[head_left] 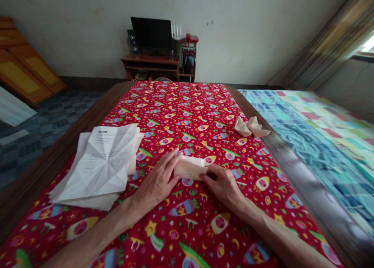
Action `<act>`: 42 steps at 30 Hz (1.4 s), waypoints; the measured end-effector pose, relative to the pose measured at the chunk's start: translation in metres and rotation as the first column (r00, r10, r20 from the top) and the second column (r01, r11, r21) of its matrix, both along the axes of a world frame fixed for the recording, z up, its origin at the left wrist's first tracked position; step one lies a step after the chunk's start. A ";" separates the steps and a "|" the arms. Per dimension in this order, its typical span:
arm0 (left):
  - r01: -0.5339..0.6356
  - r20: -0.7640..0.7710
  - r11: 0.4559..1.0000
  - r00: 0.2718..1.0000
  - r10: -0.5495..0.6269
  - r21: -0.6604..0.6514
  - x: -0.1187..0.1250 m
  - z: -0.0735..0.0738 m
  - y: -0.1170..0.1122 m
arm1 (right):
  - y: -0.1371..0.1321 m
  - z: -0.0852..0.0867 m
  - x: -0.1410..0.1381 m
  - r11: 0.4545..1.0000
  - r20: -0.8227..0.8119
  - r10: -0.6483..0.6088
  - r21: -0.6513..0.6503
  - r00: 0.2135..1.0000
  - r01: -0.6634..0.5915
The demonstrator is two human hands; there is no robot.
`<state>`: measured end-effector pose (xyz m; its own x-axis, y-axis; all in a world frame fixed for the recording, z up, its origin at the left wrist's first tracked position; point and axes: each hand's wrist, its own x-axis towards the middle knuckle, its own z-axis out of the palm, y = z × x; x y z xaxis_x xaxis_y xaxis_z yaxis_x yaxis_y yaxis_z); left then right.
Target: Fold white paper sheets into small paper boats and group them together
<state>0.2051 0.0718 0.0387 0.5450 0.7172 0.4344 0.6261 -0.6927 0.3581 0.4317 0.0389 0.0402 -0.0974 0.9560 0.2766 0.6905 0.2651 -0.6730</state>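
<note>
Red tablecloth (187,104), desk (152,62) beyond; folded paper (189,167) between left hand (157,182) and right hand (223,186).

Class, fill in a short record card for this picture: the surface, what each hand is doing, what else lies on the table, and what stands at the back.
Surface: wooden table under a red cloth printed with rockets and stars
Left hand: left hand, fingers laid open against the folded paper
Right hand: right hand, fingers pinching the paper's near right edge
Left of the hands: stack of creased sheets
Right table edge: small folded paper shapes
Back wall: desk with monitor
</note>
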 end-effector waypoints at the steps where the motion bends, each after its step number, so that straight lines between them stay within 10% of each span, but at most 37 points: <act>1: -0.006 0.014 1.000 1.000 0.005 0.011 0.000 0.003 0.000 | 0.001 0.004 0.001 0.998 -0.012 0.013 0.060 1.000 -0.012; 9: -0.051 0.039 0.968 0.998 0.043 0.247 -0.004 0.042 -0.005 | 0.005 0.036 0.012 0.834 0.288 0.040 0.517 0.957 -0.191; 17: 0.110 -0.132 0.967 0.988 -0.080 0.231 0.007 0.029 -0.022 | -0.007 0.017 -0.006 0.825 0.563 0.115 0.404 0.819 -0.394; 42: 0.175 -0.202 0.963 0.970 -0.133 0.205 0.008 0.008 -0.022 | 0.020 0.008 0.024 0.909 0.571 0.297 0.077 0.766 -0.410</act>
